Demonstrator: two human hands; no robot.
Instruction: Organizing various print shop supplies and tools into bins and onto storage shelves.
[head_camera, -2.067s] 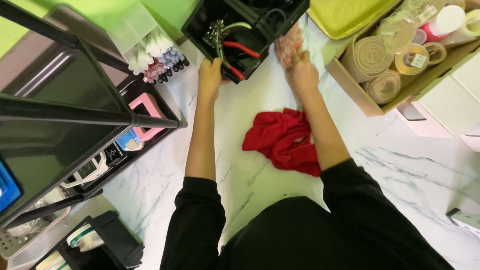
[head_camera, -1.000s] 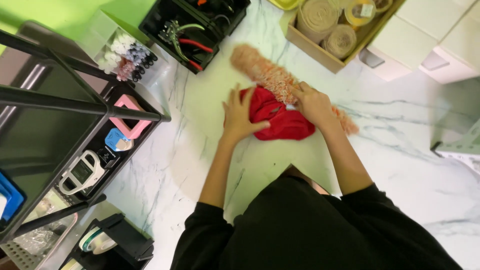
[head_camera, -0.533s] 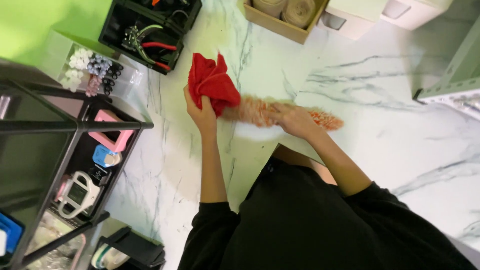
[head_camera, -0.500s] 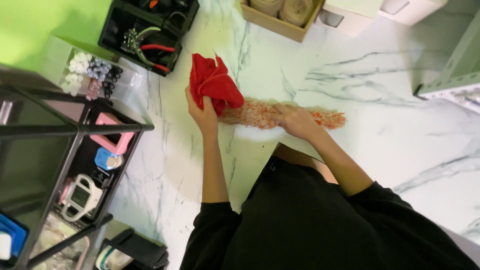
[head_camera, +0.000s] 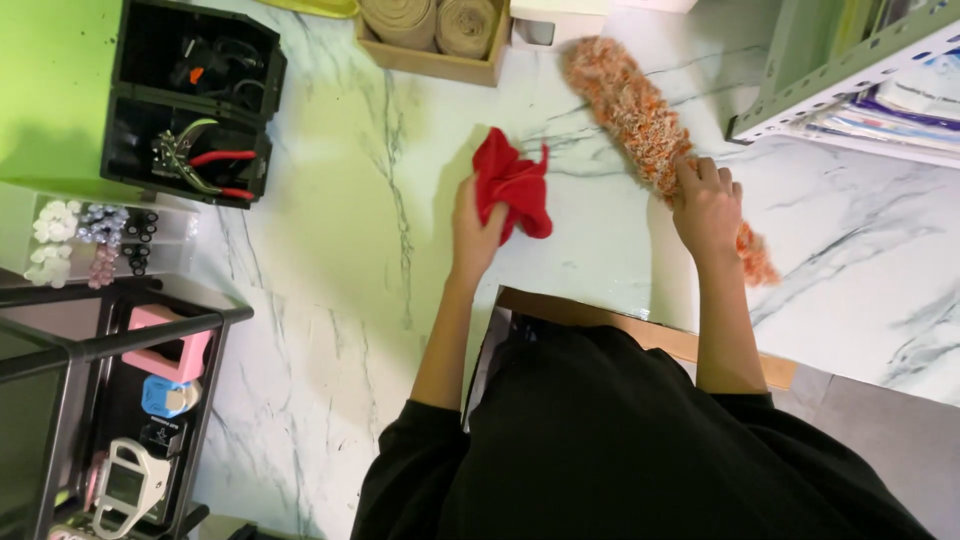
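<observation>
My left hand (head_camera: 476, 232) grips a crumpled red cloth (head_camera: 512, 185) and holds it just over the white marble tabletop (head_camera: 330, 250). A long fluffy orange-and-white duster (head_camera: 640, 115) lies across the marble to the right, and my right hand (head_camera: 706, 198) is closed around its lower part. The duster's far end points toward the back of the table; its near end sticks out below my right hand.
A black bin (head_camera: 190, 100) with red-handled pliers sits at the back left. A cardboard box (head_camera: 432, 40) with tape rolls stands at the back. A grey-green metal shelf (head_camera: 850, 70) with papers is at the right. A black rack (head_camera: 110, 400) with small items stands at the left.
The duster has swung from lying across the table in front of me to pointing toward the back right. The red cloth stays in my left hand, now further from the black bin.
</observation>
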